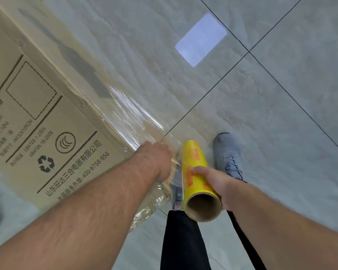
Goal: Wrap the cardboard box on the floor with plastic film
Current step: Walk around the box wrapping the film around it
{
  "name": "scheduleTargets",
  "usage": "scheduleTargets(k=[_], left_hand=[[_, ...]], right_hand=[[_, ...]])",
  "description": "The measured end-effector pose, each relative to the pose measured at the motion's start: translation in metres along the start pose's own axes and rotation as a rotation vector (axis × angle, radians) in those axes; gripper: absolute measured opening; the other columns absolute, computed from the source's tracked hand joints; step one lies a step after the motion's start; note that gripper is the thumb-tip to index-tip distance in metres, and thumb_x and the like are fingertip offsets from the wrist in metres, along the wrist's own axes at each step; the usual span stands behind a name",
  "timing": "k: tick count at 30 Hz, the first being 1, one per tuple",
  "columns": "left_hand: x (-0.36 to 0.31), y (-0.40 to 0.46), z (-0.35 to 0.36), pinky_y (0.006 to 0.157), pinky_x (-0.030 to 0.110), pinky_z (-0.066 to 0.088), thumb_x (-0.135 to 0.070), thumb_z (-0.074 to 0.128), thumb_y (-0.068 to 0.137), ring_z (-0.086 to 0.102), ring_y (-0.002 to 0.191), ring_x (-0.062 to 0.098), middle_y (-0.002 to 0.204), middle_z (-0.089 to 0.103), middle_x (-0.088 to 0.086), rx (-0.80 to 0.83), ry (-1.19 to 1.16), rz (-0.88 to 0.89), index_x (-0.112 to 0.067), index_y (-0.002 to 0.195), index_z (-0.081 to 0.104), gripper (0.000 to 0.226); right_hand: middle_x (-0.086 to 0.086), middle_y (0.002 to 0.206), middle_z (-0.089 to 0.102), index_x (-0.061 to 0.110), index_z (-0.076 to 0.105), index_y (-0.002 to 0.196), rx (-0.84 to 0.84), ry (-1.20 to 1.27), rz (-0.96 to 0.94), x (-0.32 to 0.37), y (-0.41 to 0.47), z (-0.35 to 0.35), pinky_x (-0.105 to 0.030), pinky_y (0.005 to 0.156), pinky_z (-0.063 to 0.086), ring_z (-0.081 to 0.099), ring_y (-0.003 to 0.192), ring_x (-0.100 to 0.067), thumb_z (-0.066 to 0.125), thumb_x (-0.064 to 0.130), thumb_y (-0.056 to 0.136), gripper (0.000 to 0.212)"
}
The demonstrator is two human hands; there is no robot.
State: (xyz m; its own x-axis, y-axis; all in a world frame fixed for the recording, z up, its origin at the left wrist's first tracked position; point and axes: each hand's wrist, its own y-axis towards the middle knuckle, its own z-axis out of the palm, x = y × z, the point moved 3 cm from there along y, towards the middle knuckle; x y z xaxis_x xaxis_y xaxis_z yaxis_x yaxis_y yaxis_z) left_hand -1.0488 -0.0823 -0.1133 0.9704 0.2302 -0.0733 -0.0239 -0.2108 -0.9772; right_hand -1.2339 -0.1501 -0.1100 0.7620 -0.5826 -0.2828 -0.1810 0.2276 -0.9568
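Observation:
A long cardboard box (47,117) with printed text and a recycling mark stands on the tiled floor at the left. Clear plastic film (133,115) lies stretched along its right side and wrinkles round its near corner. My left hand (156,158) presses on that corner over the film; its fingers are hidden behind the edge. My right hand (209,180) grips a yellow film roll (195,168) with a brown cardboard core, held just right of the corner. Film runs from the roll to the box.
Grey floor tiles (261,114) with dark grout lines spread to the right, with a bright window reflection (201,39). My grey shoe (228,154) stands beside the roll, and a black trouser leg (183,240) is below it.

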Motion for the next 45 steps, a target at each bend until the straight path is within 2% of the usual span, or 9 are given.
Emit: scheduleTargets(k=[5, 8, 12, 15, 17, 23, 32, 38, 45], left_hand=[[-0.018, -0.004, -0.01, 0.113, 0.045, 0.039, -0.03, 0.043, 0.105, 0.044, 0.144, 0.03, 0.162, 0.043, 0.002, -0.05, -0.083, 0.092, -0.036, 0.159, 0.034, 0.055], [-0.028, 0.001, -0.004, 0.114, 0.05, 0.038, -0.032, 0.043, 0.105, 0.037, 0.149, 0.031, 0.165, 0.038, 0.002, 0.086, 0.049, 0.047, -0.038, 0.159, 0.035, 0.055], [-0.028, -0.008, 0.0, 0.107, 0.044, 0.043, -0.038, 0.044, 0.101, 0.051, 0.137, 0.028, 0.156, 0.051, 0.0, 0.161, 0.065, -0.009, -0.034, 0.148, 0.052, 0.048], [-0.038, -0.016, 0.001, 0.102, 0.042, 0.042, -0.049, 0.047, 0.097, 0.053, 0.134, 0.029, 0.149, 0.055, 0.004, 0.146, 0.101, -0.032, -0.029, 0.14, 0.059, 0.049], [-0.043, -0.015, 0.006, 0.105, 0.045, 0.041, -0.049, 0.046, 0.096, 0.049, 0.138, 0.031, 0.151, 0.053, 0.006, 0.148, 0.132, -0.054, -0.027, 0.143, 0.056, 0.053], [-0.049, -0.014, 0.016, 0.114, 0.05, 0.038, -0.041, 0.048, 0.098, 0.041, 0.147, 0.028, 0.165, 0.036, -0.003, 0.087, 0.168, 0.017, -0.031, 0.153, 0.044, 0.056], [-0.06, -0.023, 0.015, 0.106, 0.042, 0.047, -0.061, 0.039, 0.094, 0.058, 0.13, 0.024, 0.148, 0.058, -0.007, 0.099, 0.165, 0.046, -0.039, 0.14, 0.058, 0.054], [-0.063, -0.021, 0.017, 0.1, 0.04, 0.047, -0.053, 0.043, 0.096, 0.06, 0.125, 0.023, 0.141, 0.063, -0.006, 0.089, 0.165, 0.019, -0.035, 0.137, 0.061, 0.048], [-0.064, -0.022, 0.018, 0.1, 0.039, 0.049, -0.046, 0.046, 0.096, 0.062, 0.12, 0.023, 0.134, 0.066, -0.005, 0.074, 0.167, 0.009, -0.032, 0.132, 0.063, 0.043]], right_hand=[[-0.01, 0.118, 0.062, 0.023, 0.038, 0.158, -0.215, -0.365, -0.13, -0.025, 0.001, -0.034, -0.042, 0.092, 0.058, 0.068, 0.096, -0.03, 0.082, 0.062, 0.079, 0.098], [-0.011, 0.129, 0.056, 0.02, 0.029, 0.163, -0.212, -0.467, -0.139, -0.029, 0.004, -0.029, -0.038, 0.086, 0.047, 0.061, 0.1, -0.03, 0.081, 0.061, 0.079, 0.107], [-0.014, 0.151, 0.05, 0.015, 0.016, 0.169, -0.194, -0.496, -0.169, -0.039, 0.018, -0.001, -0.037, 0.092, 0.044, 0.058, 0.124, -0.034, 0.081, 0.058, 0.082, 0.117], [-0.011, 0.15, 0.053, 0.016, 0.026, 0.167, -0.126, -0.512, -0.143, -0.053, 0.028, 0.016, -0.035, 0.091, 0.043, 0.06, 0.12, -0.032, 0.077, 0.061, 0.085, 0.106], [-0.012, 0.151, 0.052, 0.014, 0.027, 0.166, -0.097, -0.468, -0.131, -0.054, 0.032, 0.028, -0.036, 0.091, 0.046, 0.059, 0.117, -0.032, 0.077, 0.061, 0.085, 0.106], [-0.018, 0.172, 0.03, 0.005, -0.007, 0.17, -0.074, -0.42, -0.143, -0.053, 0.029, 0.038, -0.038, 0.118, 0.038, 0.04, 0.155, -0.034, 0.068, 0.057, 0.1, 0.115], [-0.011, 0.129, 0.064, 0.021, 0.038, 0.158, -0.048, -0.036, -0.189, -0.085, 0.049, 0.035, -0.046, 0.101, 0.058, 0.071, 0.107, -0.033, 0.067, 0.068, 0.087, 0.09], [-0.016, 0.116, 0.076, 0.028, 0.048, 0.146, 0.066, 0.335, -0.116, -0.102, 0.054, 0.052, -0.06, 0.087, 0.065, 0.081, 0.089, -0.038, 0.076, 0.068, 0.06, 0.098], [-0.022, 0.112, 0.081, 0.012, 0.066, 0.131, 0.222, 0.522, -0.065, -0.127, 0.045, 0.054, -0.057, 0.101, 0.061, 0.078, 0.11, -0.042, 0.084, 0.053, 0.082, 0.066]])
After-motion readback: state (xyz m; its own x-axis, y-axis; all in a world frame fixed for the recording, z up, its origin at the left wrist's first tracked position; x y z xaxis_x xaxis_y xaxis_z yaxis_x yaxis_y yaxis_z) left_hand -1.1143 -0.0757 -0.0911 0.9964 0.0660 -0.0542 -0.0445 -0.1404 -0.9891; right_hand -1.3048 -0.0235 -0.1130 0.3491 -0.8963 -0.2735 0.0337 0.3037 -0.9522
